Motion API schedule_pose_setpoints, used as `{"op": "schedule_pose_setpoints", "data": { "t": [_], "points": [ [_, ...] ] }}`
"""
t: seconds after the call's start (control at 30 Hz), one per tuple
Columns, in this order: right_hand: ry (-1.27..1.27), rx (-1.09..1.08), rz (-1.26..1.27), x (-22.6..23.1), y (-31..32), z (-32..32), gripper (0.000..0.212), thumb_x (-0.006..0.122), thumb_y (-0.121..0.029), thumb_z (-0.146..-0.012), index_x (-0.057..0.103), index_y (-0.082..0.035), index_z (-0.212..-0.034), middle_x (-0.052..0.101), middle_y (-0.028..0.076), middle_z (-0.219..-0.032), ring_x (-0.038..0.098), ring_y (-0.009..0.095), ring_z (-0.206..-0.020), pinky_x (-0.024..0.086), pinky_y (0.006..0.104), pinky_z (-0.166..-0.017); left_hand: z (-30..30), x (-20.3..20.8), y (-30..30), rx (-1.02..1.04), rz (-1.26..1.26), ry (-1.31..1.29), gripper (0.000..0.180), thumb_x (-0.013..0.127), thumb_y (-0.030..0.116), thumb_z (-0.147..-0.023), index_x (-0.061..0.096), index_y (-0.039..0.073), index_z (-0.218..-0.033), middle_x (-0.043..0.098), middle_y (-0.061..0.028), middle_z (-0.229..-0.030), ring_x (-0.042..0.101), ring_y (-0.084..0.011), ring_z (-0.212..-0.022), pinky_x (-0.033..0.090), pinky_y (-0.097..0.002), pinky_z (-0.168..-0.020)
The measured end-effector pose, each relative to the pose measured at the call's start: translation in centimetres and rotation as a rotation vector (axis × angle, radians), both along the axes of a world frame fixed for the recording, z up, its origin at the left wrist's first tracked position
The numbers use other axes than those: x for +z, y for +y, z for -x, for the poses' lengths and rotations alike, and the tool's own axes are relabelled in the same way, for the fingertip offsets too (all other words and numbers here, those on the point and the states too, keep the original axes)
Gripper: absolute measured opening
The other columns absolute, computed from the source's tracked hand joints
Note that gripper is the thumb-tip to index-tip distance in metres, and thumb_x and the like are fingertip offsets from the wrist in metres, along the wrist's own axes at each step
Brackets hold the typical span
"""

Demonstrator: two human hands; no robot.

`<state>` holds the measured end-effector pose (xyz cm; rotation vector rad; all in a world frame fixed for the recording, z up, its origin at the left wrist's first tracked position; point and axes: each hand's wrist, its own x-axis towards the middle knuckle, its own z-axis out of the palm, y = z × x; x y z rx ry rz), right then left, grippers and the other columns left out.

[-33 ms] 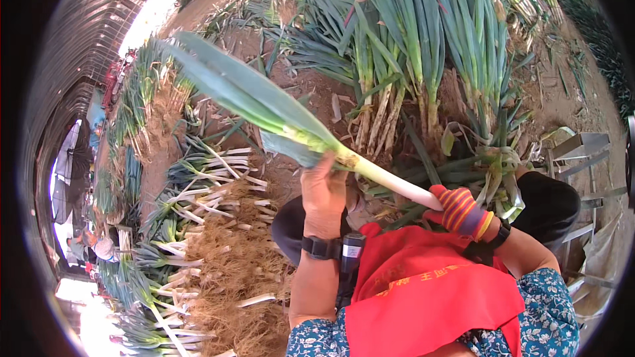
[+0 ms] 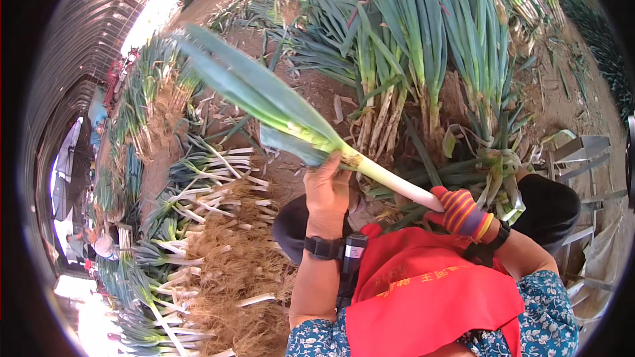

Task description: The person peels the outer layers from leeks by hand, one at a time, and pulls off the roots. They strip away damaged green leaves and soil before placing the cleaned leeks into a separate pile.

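Beyond the red apron [image 2: 430,297], one long leek [image 2: 317,133] is held slantwise: the left hand [image 2: 329,192] has its fingers closed at the base of the leaves [image 2: 254,89], and the right hand [image 2: 465,214], wearing a striped glove [image 2: 456,206], has its fingers wrapped around the white end.

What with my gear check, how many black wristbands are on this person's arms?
2: one black wristband around the left wrist, the other around the right wrist, next to the striped glove. Any under the blue floral sleeves would be hidden.
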<state>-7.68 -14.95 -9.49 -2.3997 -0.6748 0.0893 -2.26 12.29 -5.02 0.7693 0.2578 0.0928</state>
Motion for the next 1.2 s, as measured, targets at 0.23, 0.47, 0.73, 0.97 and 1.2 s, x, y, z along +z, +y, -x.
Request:
{"op": "schedule_pose_setpoints", "data": {
  "t": [0.23,0.47,0.73,0.97,1.2],
  "points": [
    [-0.075,-0.009,0.056,-1.4,-0.6,0.3,0.030,0.068,-0.030,-0.075,0.055,-0.006,-0.087,0.058,0.016,-0.062,0.056,0.034,-0.053,0.042,0.0413,-0.046,0.1,1.8,-2.7,0.133,-0.180,-0.027,0.032,0.066,0.001,-0.076,0.057,0.006,-0.106,0.062,-0.0032,-0.093,0.062,-0.0186,-0.078,0.050,-0.0343,-0.063],
    [0.158,-0.281,-0.503,-3.9,0.4,-1.4,0.022,0.066,-0.019,-0.074,0.053,-0.007,-0.086,0.059,0.012,-0.065,0.058,0.031,-0.056,0.042,0.0405,-0.047,-1.1,1.6,-3.7,0.151,-0.366,-0.020,0.025,0.062,0.003,-0.073,0.059,0.005,-0.098,0.061,-0.0018,-0.079,0.057,-0.0138,-0.059,0.042,-0.0272,-0.048],
    [-0.427,-0.238,0.007,2.7,-2.8,-5.0,0.026,0.068,-0.020,-0.071,0.056,-0.005,-0.088,0.058,0.012,-0.067,0.058,0.032,-0.060,0.043,0.0389,-0.050,6.2,-1.7,-11.2,-0.960,-0.472,0.248,0.015,0.064,0.014,-0.078,0.061,0.002,-0.087,0.057,-0.0020,-0.078,0.053,-0.0089,-0.067,0.043,-0.0249,-0.056],
    [-0.176,0.000,-0.020,4.1,-4.5,-2.9,0.037,0.076,-0.033,-0.066,0.060,-0.007,-0.087,0.059,0.016,-0.068,0.059,0.035,-0.062,0.046,0.0379,-0.052,1.1,5.8,-1.2,-0.157,-0.199,-0.192,0.023,0.062,0.024,-0.086,0.057,0.008,-0.101,0.062,-0.0078,-0.092,0.061,-0.0250,-0.086,0.050,-0.0432,-0.078],
    [-0.308,0.192,0.120,8.0,-0.7,-5.7,0.056,0.074,-0.039,-0.065,0.052,-0.006,-0.105,0.059,0.016,-0.097,0.058,0.035,-0.087,0.045,0.0446,-0.075,2.5,6.5,-0.2,0.042,-0.287,0.017,0.025,0.062,0.011,-0.083,0.054,0.002,-0.104,0.061,-0.0118,-0.094,0.063,-0.0292,-0.086,0.056,-0.0474,-0.066]
  ]
}}
